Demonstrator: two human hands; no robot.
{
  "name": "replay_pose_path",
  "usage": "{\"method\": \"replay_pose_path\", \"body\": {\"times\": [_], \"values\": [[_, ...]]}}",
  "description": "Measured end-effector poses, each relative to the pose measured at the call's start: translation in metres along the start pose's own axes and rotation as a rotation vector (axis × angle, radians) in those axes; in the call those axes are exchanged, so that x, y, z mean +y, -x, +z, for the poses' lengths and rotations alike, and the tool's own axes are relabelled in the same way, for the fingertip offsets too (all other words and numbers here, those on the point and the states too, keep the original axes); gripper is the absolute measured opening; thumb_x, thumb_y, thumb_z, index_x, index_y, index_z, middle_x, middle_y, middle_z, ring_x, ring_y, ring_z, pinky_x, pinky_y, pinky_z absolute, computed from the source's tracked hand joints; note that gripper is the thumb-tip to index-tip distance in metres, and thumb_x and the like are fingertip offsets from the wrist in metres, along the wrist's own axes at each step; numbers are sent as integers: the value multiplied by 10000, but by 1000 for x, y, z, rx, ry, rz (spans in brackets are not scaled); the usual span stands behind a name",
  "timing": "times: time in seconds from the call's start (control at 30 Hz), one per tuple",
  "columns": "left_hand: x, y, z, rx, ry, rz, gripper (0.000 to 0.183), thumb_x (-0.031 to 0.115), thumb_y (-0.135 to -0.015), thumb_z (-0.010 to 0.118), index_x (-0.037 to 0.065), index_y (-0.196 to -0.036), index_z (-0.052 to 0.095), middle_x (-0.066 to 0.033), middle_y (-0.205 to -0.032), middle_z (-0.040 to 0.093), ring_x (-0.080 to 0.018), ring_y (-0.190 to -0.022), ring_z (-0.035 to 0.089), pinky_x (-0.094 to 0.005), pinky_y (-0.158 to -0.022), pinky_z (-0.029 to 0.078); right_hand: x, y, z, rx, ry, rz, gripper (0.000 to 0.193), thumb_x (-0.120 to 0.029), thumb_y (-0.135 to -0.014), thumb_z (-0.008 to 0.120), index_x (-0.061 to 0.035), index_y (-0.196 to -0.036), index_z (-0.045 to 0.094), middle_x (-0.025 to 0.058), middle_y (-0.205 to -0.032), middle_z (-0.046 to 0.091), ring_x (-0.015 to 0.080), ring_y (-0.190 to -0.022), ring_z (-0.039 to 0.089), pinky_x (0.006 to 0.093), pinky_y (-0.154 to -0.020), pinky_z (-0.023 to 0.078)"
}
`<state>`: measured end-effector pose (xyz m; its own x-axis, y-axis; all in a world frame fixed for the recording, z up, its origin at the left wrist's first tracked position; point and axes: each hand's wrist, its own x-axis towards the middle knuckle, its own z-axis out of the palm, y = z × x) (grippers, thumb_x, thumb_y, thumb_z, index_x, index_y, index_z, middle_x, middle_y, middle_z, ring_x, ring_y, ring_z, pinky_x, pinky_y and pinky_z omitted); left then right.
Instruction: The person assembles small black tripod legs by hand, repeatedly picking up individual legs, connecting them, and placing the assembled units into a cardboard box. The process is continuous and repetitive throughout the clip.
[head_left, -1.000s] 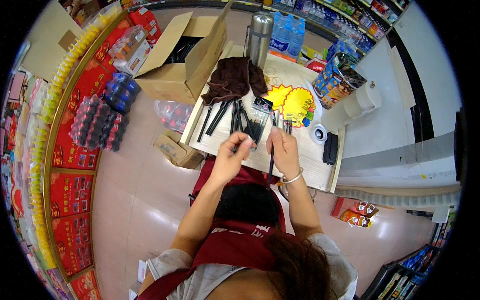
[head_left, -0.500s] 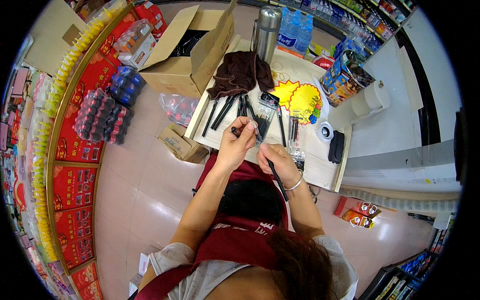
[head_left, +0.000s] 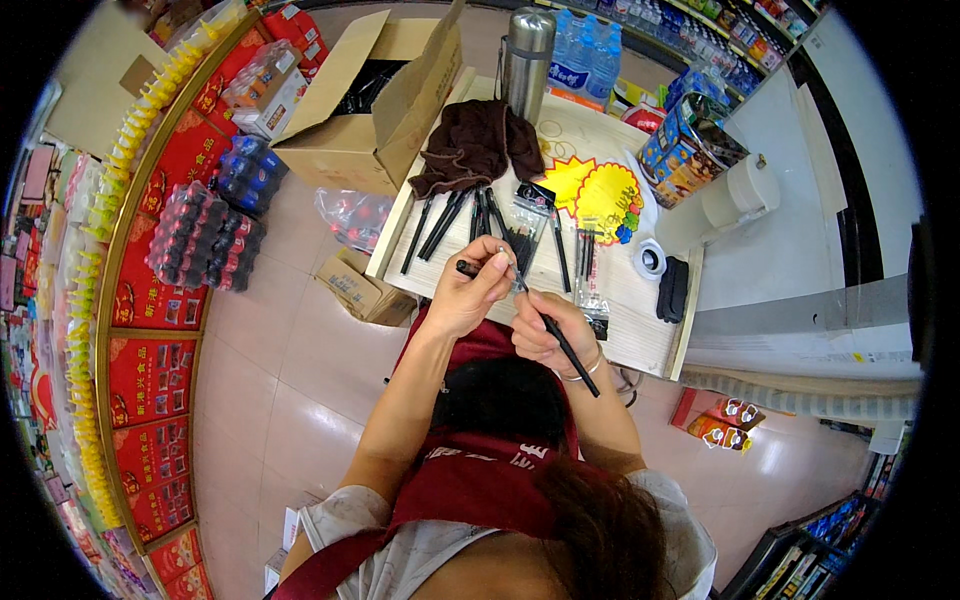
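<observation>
Dark red apron [head_left: 475,500] with white printed characters [head_left: 527,455], black panel [head_left: 497,405] at its front, pale grey short-sleeved shirt [head_left: 678,525], faintly patterned, silver bangle [head_left: 584,377] on right forearm [head_left: 608,425], long dark hair [head_left: 600,540]

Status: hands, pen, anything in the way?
Right hand closed on black pen, tilted. Left hand closed on dark piece, mostly hidden. Plastic packet lies just beyond, seemingly not blocking.

Bare left forearm [head_left: 408,405] angles toward 1 o'clock, bare right forearm [head_left: 611,428] toward 11, as bare left hand [head_left: 470,295] holds a pinch and bare right hand [head_left: 545,330] (at its 4 o'clock) sits curled.
</observation>
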<state>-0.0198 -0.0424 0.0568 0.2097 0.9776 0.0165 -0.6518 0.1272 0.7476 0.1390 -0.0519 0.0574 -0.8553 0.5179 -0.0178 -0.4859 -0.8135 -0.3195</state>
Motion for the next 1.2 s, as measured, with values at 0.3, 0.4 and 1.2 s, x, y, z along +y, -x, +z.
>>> {"method": "replay_pose_path", "body": {"times": [0.3,0.4,1.2], "values": [[-10,-6,3,94,110,30,98,141,-915,530,46,-898,512,12,-732,467,-24,-526,312,-170,-502,265,7,-6,-9,255,339,-157,404,-277,-968,365,-70,-634,460,-2,-469,401,83,-399,340,213,-384,248],[-23,-9,-3,208,122,12,100,119,-906,540,27,-885,509,1,-781,489,-36,-549,338,-172,-518,289,7,-10,-15,638,1307,-410,343,-243,-903,498,-53,-618,515,80,-510,527,203,-420,490,311,-398,331],[-10,-25,-11,29,582,-335,183,280,-930,439,166,-881,574,-11,-1066,637,-176,-1181,463,-324,-830,334,1,15,6,602,1593,-325,289,-237,-889,523,-9,-717,566,150,-562,544,287,-494,552,347,-486,414]]}}
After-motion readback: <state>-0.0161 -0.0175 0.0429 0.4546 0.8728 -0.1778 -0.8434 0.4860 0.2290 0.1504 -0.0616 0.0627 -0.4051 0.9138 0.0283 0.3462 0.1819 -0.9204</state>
